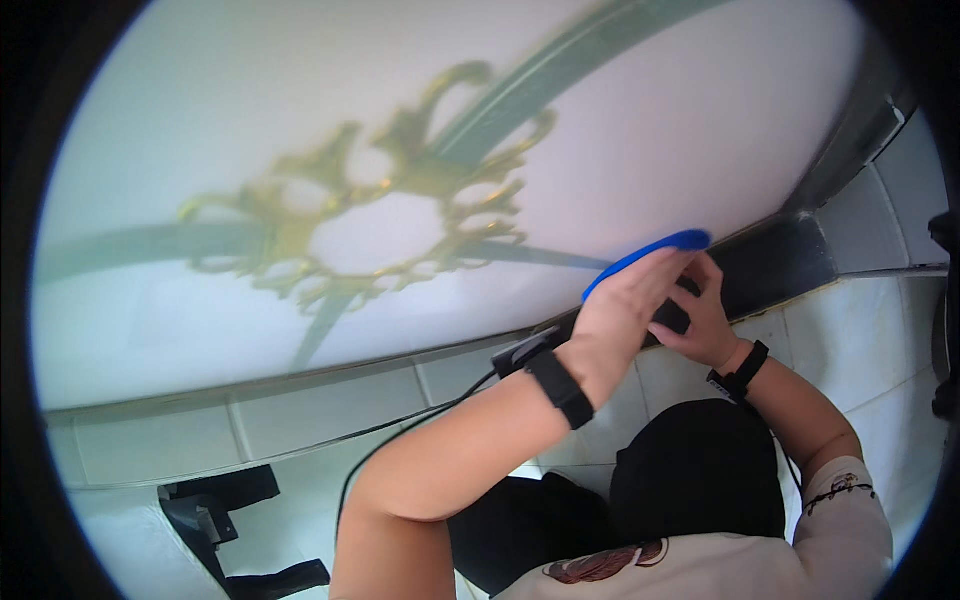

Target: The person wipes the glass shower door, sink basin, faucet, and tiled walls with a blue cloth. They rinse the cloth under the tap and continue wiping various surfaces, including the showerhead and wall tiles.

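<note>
My left hand (619, 304) lies nearly flat on a thin blue pad (649, 255), with the pad's far side against a large glossy whitish panel (637, 172). Close beside it is my right hand (701, 319), its thumb and fingers curved with a dark gap between them. Some of its fingertips are hidden behind my left hand, so whether it touches the pad is unclear. Openwork gold scroll ornament (360, 281) and grey-green bands (517, 97) show on the panel, to the left of my hands.
A dark strip (780, 259) runs along the panel's lower edge, above pale tiles (330, 405). Black bands sit on both my wrists; a thin black cable (397, 425) trails from the left one. At lower left stands a white thing with black brackets (217, 495). My black-clad knees (697, 465) are below.
</note>
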A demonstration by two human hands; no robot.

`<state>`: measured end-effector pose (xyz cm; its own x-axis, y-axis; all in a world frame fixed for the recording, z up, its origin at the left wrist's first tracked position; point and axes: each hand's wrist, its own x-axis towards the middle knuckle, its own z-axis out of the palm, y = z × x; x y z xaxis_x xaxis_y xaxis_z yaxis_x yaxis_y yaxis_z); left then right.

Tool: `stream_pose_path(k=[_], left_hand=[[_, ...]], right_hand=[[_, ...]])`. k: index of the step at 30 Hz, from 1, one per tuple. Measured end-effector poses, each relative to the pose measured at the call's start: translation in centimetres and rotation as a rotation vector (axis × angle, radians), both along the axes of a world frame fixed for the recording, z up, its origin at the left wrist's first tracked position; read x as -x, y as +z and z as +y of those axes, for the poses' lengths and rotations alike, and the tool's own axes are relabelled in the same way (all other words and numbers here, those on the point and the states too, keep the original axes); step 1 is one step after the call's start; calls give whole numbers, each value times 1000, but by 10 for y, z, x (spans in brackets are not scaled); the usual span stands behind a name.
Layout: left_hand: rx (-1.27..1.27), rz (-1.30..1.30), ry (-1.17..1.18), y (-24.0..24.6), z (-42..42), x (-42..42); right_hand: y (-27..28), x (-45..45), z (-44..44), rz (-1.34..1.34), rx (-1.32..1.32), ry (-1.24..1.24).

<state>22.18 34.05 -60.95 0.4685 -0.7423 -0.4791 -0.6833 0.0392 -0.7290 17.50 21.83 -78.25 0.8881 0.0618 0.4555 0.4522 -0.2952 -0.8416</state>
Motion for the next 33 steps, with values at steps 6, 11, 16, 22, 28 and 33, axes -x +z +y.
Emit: stream_pose_path(k=[6, 11, 16, 22, 28, 33], left_hand=[[99, 239, 208, 1, 122, 13], [138, 219, 290, 7, 184, 28], [169, 81, 248, 31, 198, 34], [331, 55, 159, 42, 165, 21], [434, 154, 76, 14, 72, -5], [222, 137, -87, -29, -8, -29]], right_hand=[[19, -6, 63, -73, 131, 305], [45, -15, 106, -20, 331, 561], [64, -13, 120, -113, 283, 491], [77, -9, 96, -173, 286, 309], [55, 10, 46, 15, 106, -81], [26, 7, 31, 436, -103, -239]])
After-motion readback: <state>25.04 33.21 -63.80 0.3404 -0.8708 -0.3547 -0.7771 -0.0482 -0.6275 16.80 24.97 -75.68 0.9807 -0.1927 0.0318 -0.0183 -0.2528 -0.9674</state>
